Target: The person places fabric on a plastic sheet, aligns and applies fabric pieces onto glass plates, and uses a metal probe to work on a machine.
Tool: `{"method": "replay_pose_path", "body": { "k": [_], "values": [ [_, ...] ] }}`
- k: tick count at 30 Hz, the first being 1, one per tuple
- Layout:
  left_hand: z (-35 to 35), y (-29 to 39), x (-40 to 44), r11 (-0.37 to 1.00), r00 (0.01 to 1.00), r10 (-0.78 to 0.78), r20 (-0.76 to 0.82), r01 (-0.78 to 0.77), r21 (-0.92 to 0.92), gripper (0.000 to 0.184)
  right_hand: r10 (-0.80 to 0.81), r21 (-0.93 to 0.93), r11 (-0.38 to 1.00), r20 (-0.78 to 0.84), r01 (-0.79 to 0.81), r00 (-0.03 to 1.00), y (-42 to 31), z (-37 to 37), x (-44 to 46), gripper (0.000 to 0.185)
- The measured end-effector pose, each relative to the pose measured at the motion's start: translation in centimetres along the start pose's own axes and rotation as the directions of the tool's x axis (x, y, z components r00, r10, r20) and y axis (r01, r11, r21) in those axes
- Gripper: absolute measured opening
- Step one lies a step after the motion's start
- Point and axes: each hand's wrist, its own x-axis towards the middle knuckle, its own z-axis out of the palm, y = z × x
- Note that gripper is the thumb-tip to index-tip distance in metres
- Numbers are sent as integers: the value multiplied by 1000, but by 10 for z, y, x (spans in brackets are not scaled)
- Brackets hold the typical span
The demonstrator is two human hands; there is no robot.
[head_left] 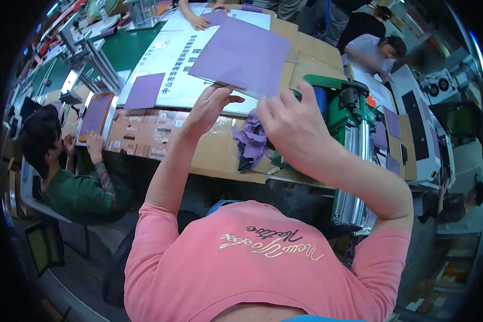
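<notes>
A large flat purple sheet (247, 53) is tilted up in front of me over the table. My left hand (212, 107) pinches its lower edge between thumb and fingers. Near the sheet's lower right corner, my right hand (295, 123) is raised with its fingers curled; what they hold, if anything, is hidden behind them. Below the sheet's edge, close to my right hand, lies a heap of crumpled purple scraps (250, 137). A smaller purple sheet (145, 91) rests on the white board (169, 59) at the left.
A green machine with metal rollers (351, 123) stands right of my right hand. Cardboard (214, 155) covers the table's near edge. Another person's hand (199, 22) touches a purple piece at the far side. A person in green (80, 188) works at the left; another sits far right.
</notes>
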Motion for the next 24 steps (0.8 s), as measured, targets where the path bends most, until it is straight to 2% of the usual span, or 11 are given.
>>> {"method": "replay_pose_path", "body": {
  "k": [1, 3, 4, 8, 11, 15, 16, 18, 21, 24],
  "values": [
    [-13, -11, -4, 999, 999, -42, -11, 42, 3, 29, -1, 68, 998, -45, 4, 999, -5, 5, -7, 20],
    [-33, -26, -10, 991, 990, -135, -30, 135, 4, 29, -20, 149, 989, -37, 25, 999, -9, -2, -16, 22],
    [-38, -30, -13, 989, 988, -150, -44, 150, 1, 29, -11, 192, 981, -4, 12, 1000, -10, -3, -21, 23],
    [-50, -52, -23, 975, 939, -217, -267, 198, -96, 25, 22, 284, 957, 128, -58, 992, -7, -3, -40, 20],
    [-70, -78, -17, 952, 913, -306, -269, 288, -105, 25, 47, 341, 933, 207, -117, 977, -4, -2, -55, 25],
    [-111, -122, -26, 906, 856, -420, -300, 417, -78, 25, 199, 321, 888, 373, -328, 906, -1, -1, -71, 29],
    [-119, -137, -32, 883, 827, -456, -328, 468, -46, 26, 183, 330, 888, 383, -320, 905, 1, -1, -78, 29],
    [-130, -162, -42, 824, 767, -519, -378, 567, 19, 27, 328, 324, 810, 442, -489, 835, 4, -2, -92, 30],
    [-133, -184, -62, 841, 749, -513, -419, 537, -70, 26, 399, 310, 744, 504, -591, 766, 8, -7, -109, 28],
    [-136, -189, -75, 859, 735, -496, -463, 494, -135, 26, 539, 284, 611, 534, -739, 651, 8, -8, -122, 28]
  ]
}}
